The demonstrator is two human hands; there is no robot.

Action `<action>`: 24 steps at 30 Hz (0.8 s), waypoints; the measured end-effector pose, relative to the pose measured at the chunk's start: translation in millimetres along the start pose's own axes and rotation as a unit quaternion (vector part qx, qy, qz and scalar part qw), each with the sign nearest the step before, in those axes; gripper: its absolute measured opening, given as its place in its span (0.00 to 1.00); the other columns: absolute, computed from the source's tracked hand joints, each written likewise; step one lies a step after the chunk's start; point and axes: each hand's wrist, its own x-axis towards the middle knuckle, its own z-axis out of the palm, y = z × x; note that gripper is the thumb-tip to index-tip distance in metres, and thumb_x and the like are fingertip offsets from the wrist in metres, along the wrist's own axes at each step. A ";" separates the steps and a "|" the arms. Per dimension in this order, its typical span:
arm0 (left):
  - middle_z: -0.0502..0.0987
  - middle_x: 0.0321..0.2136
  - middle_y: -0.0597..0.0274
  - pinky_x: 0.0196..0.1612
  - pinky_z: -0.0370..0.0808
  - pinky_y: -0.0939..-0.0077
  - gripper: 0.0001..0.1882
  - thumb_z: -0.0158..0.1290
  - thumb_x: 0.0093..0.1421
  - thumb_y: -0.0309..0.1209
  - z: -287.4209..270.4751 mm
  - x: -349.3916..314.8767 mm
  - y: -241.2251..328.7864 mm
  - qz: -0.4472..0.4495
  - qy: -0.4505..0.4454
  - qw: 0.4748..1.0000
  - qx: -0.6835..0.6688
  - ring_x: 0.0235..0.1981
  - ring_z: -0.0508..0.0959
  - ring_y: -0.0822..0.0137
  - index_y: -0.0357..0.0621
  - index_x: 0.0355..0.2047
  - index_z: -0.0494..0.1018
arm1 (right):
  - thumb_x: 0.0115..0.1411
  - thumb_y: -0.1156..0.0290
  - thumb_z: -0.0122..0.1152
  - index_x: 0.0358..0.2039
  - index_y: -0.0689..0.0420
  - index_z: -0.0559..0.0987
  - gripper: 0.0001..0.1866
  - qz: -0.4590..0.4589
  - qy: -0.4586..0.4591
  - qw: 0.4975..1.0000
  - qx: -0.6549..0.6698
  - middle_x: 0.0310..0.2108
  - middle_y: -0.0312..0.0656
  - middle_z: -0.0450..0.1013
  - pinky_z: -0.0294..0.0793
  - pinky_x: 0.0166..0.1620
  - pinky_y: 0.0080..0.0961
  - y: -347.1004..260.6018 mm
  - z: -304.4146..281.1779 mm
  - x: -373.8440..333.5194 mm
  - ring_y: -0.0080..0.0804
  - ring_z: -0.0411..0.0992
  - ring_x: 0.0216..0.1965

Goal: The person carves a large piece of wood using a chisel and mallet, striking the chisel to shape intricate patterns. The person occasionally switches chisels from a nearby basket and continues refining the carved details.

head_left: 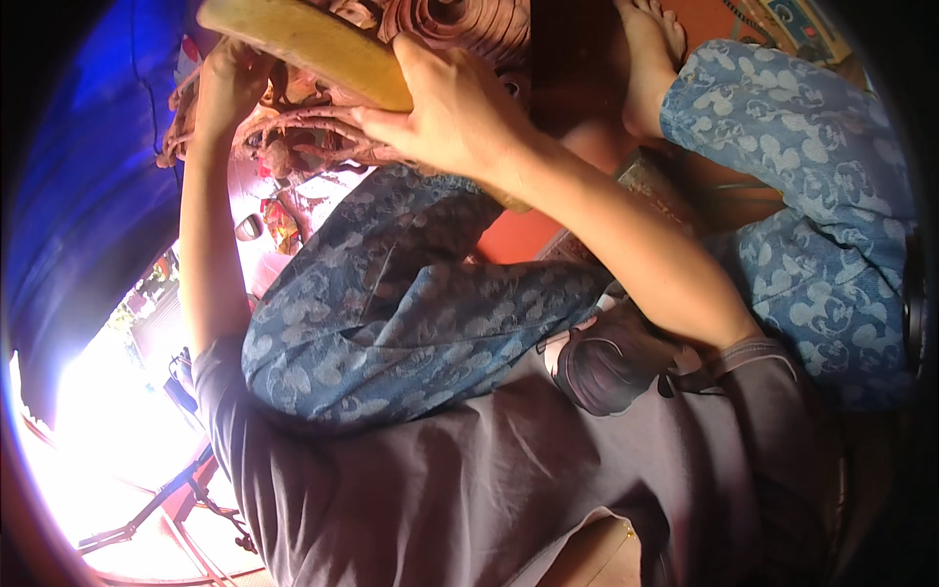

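A long yellowish wooden bar (308,49) with rounded edges slants across the top of the view. My right hand (455,112) is closed on its right end, with the thumb along the lower edge. Under the bar's left part, my left hand (232,78) is curled, its fingers partly hidden by the bar; what they hold, if anything, does not show. Below both hands lies a reddish-brown carved wooden piece (303,127) with openwork strands. Toward the top middle, it shows concentric curls.
My legs in blue patterned trousers (421,323) are bent beside the carving. A worn block (655,191) lies between them on the red floor (523,233). Blue sheeting (78,196) hangs at the left, above very bright light. Dark thin bars (147,514) stand lower left.
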 end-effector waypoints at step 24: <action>0.79 0.29 0.50 0.33 0.76 0.67 0.12 0.58 0.56 0.27 -3.0 -3.5 -5.5 -0.034 -0.007 0.999 0.019 0.30 0.81 0.55 0.37 0.39 0.72 | 0.46 0.57 0.70 0.31 0.67 0.71 0.25 -0.022 0.096 0.991 0.086 0.21 0.56 0.74 0.77 0.30 0.37 10.9 21.4 8.2 0.50 0.77 0.25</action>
